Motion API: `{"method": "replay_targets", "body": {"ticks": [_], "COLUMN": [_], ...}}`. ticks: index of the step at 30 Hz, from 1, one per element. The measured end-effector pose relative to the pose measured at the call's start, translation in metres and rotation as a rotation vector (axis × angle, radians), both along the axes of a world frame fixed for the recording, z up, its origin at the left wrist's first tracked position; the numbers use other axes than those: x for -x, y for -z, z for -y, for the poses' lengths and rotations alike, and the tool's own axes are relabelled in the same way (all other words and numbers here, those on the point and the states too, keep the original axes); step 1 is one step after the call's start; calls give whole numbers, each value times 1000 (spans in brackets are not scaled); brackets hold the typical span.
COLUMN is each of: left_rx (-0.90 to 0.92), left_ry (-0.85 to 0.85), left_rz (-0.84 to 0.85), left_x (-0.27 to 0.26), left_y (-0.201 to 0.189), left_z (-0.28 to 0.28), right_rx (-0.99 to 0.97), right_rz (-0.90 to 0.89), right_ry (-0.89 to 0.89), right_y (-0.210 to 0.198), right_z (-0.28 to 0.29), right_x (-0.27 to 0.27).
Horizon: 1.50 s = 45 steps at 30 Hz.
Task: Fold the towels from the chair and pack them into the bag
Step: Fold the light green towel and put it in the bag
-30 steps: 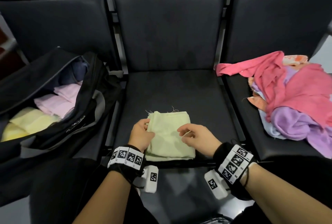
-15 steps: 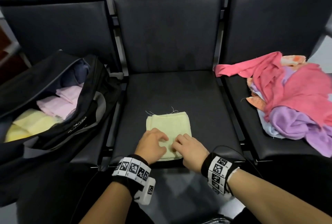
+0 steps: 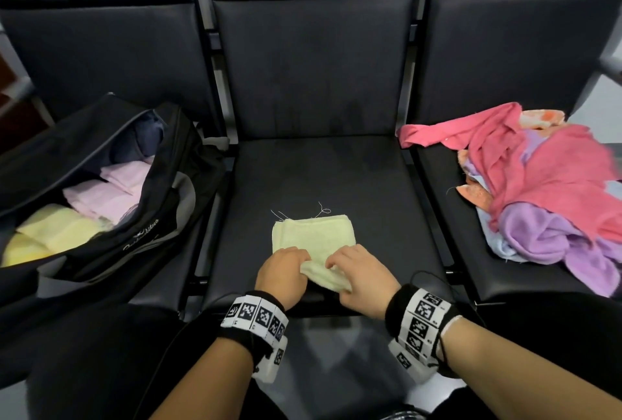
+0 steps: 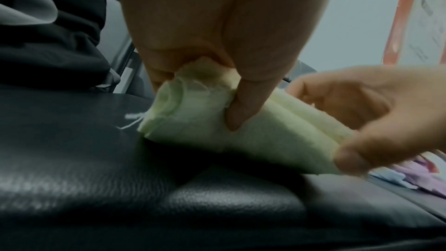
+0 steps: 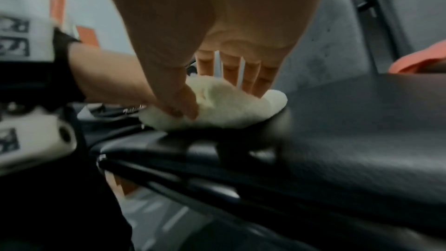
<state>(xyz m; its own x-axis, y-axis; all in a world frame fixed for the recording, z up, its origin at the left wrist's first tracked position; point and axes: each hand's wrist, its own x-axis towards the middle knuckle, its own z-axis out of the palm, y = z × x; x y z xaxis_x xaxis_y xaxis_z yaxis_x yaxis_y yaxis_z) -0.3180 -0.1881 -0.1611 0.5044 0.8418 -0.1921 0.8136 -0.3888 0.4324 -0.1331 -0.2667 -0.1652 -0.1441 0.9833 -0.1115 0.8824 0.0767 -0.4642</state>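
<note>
A folded pale green towel (image 3: 314, 234) lies near the front of the middle black seat (image 3: 323, 177). My left hand (image 3: 282, 273) pinches its near left edge (image 4: 193, 106) between thumb and fingers. My right hand (image 3: 361, 276) grips the near right edge (image 5: 224, 106), and that near edge is lifted off the seat. The open black bag (image 3: 111, 204) sits on the left seat with folded yellow and pink towels inside. A loose heap of pink, purple and orange towels (image 3: 545, 190) lies on the right seat.
Seat backs rise behind all three seats. Metal dividers run between the seats. My dark-clothed legs are below the seat's front edge.
Both hands slid from the towel's sides down to its near edge, closed on it and began lifting that edge up off the seat.
</note>
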Motion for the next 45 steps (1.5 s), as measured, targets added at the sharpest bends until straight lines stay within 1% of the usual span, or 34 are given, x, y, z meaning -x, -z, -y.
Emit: {"method": "replay_targets", "body": {"ticks": [2, 4, 5, 7, 9, 11, 13, 15, 17, 19, 21, 24, 30, 33, 36, 42, 45], "left_rx": [0, -43, -59, -37, 41, 141, 205, 256, 321, 364, 348, 277, 225, 192, 212, 245, 287], "left_ry": [-4, 9, 12, -9, -41, -89, -143, -175, -189, -182, -183, -234, -362, -410, -446, -554, -556], "left_rz": [12, -12, -14, 2, 34, 106, 200, 295, 377, 420, 425, 389, 298, 256, 237, 304, 320], "left_x": [3, 4, 5, 8, 11, 14, 17, 19, 20, 20, 18, 12, 3, -1, -3, -4, -2], "left_y": [2, 4, 4, 3, 0, -2, -2, 1, 3, 6, 9, 14, 27, 30, 29, 26, 24], "left_z": [-1, -2, -2, -4, -7, -13, -20, -25, -27, -29, -30, -34, -37, -38, -39, -35, -32], "right_rx": [-23, -8, 8, 45, 56, 41, 30, 28, 28, 18, 3, -6, 93, 156, 228, 297, 306], "right_rz": [145, 155, 112, -38, -201, -317, -382, -402, -433, -458, -470, -478, -406, -392, -369, -303, -289], "right_ry": [-78, -52, -6, 118, 213, 275, 334, 395, 450, 490, 523, 573, 673, 645, 610, 571, 546], "right_y": [7, 12, 12, 10, 4, 1, 0, 3, 8, 12, 15, 17, 26, 29, 27, 22, 17], "right_z": [4, 4, 3, 0, -4, -7, -10, -11, -11, -11, -13, -19, -35, -38, -43, -51, -51], "right_x": [-2, -6, -8, -13, -19, -26, -33, -40, -46, -50, -51, -51, -50, -53, -56, -56, -54]}}
